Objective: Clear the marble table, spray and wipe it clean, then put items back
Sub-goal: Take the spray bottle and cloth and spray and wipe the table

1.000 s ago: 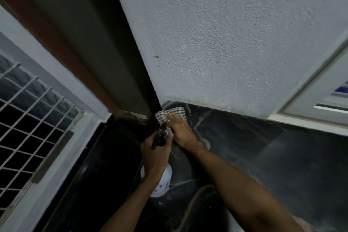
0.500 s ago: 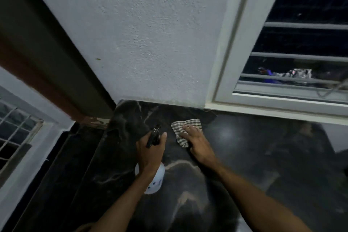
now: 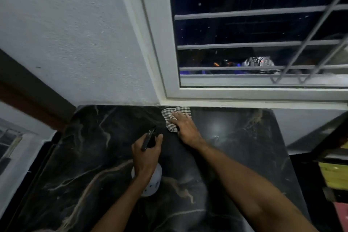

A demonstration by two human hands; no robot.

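Note:
The black marble table (image 3: 90, 156) with pale veins fills the lower view. My right hand (image 3: 185, 128) presses a checked cloth (image 3: 169, 115) flat on the table's far edge, just below the window frame. My left hand (image 3: 146, 156) grips a white spray bottle (image 3: 152, 184) by its black trigger head (image 3: 149, 137), held above the middle of the table. The bottle's body is partly hidden under my wrist.
A white textured wall (image 3: 75, 43) stands behind the table on the left. A white-framed window with bars (image 3: 254, 43) rises at the back right. A dark shelf with yellow and pink items (image 3: 335, 175) stands at the right edge.
My right hand has slid the cloth to the right along the far edge, from the back left corner to under the window. The left hand with the bottle followed to the right.

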